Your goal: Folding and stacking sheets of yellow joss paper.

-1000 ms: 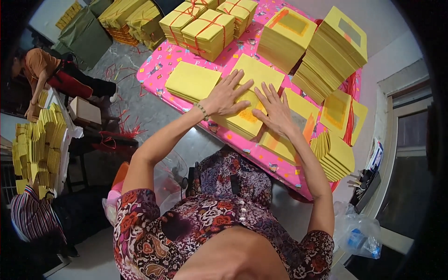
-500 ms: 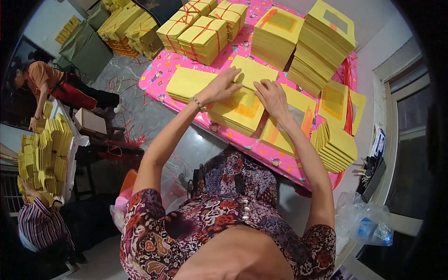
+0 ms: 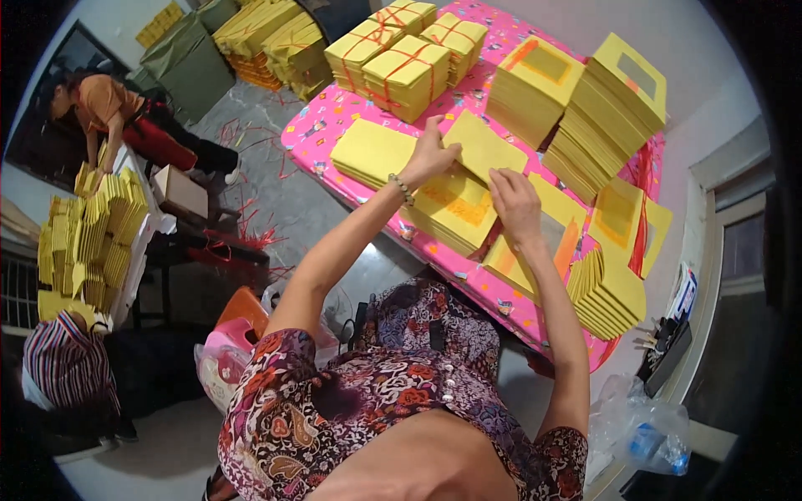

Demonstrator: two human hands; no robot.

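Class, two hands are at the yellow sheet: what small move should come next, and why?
Perhaps press the near edge of the yellow sheet flat, since the left hand and right hand both meet it, beside the orange-marked stack.

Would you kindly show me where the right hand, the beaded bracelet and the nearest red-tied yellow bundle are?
Right hand [image 3: 516, 200]: head view, on the back of the hand.
Beaded bracelet [image 3: 403, 190]: head view, on the middle of its beads.
Red-tied yellow bundle [image 3: 401, 68]: head view, on its top face.
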